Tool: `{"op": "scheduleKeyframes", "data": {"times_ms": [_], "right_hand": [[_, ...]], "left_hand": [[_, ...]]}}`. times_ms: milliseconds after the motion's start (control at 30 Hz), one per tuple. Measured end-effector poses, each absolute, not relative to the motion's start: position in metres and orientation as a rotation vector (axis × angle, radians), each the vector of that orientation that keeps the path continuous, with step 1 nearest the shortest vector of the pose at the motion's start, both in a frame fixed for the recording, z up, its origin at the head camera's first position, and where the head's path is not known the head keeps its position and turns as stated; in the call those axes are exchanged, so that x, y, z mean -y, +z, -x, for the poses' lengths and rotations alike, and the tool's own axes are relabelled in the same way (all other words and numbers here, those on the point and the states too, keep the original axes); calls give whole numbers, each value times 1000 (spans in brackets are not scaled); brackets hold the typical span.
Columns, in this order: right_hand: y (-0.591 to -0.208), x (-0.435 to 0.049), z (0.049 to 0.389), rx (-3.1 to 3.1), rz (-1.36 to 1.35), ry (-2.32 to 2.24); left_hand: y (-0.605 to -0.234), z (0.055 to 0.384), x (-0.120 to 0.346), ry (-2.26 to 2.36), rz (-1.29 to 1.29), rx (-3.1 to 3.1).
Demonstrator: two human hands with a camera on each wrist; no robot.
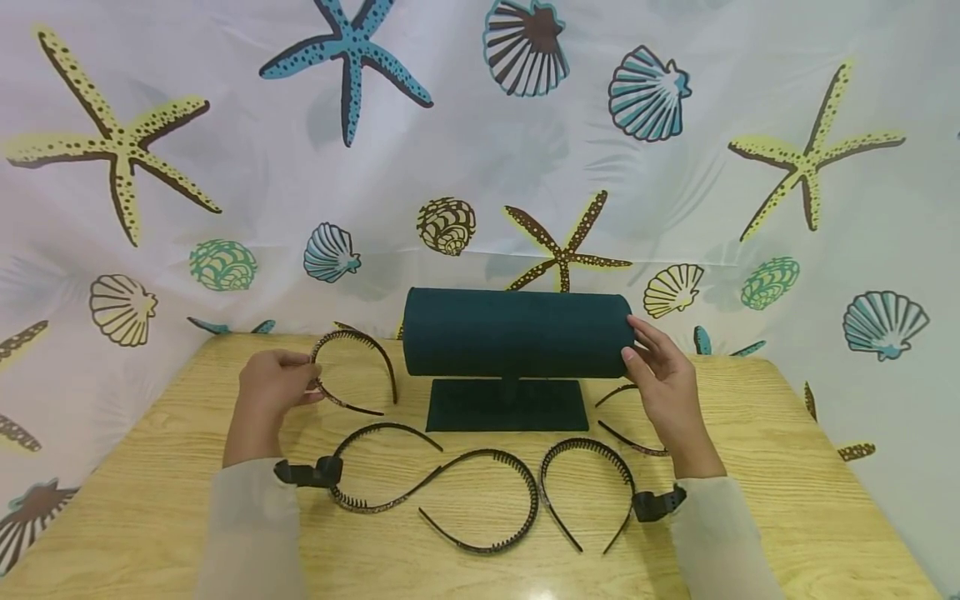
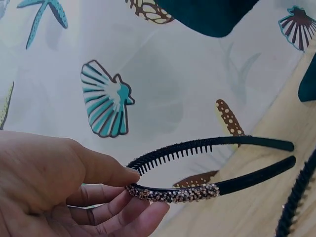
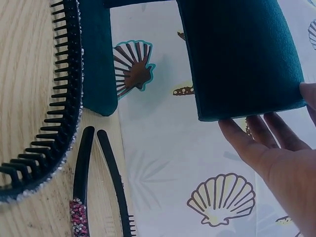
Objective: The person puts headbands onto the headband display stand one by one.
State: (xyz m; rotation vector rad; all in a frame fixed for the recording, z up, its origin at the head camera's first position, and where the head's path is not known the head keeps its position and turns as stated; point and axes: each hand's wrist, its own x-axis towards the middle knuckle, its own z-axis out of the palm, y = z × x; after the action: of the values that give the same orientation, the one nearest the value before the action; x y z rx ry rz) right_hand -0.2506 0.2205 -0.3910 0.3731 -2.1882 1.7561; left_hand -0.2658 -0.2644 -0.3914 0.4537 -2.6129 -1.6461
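My left hand [image 1: 279, 382] pinches a black toothed headband [image 1: 390, 367] between thumb and fingers at its curved middle. In the left wrist view, sparkly stones cover part of that headband [image 2: 187, 192], and its two ends point away from the hand [image 2: 64, 182]. A dark teal padded display roll [image 1: 517, 333] stands on a flat base [image 1: 465, 408] at the back of the table. At the roll's right end is my right hand [image 1: 663, 383], thumb on the front and fingertips against the end face. The right wrist view shows those fingers [image 3: 247, 140] at the roll's edge [image 3: 242, 74].
Several more headbands lie on the wooden table [image 1: 135, 517]: one at the left front [image 1: 382, 504], one at centre [image 1: 534, 500], another right of it [image 1: 551, 458], and one partly behind the right hand [image 1: 630, 442]. A shell-printed curtain [image 1: 465, 150] hangs behind.
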Motion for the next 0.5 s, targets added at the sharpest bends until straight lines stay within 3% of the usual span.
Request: {"op": "scheduleKeyframes", "data": {"times_ms": [500], "right_hand": [[-390,-219,250,2182,-357,1768]], "left_hand": [[-358,256,235,-1430,-265,2591]]}}
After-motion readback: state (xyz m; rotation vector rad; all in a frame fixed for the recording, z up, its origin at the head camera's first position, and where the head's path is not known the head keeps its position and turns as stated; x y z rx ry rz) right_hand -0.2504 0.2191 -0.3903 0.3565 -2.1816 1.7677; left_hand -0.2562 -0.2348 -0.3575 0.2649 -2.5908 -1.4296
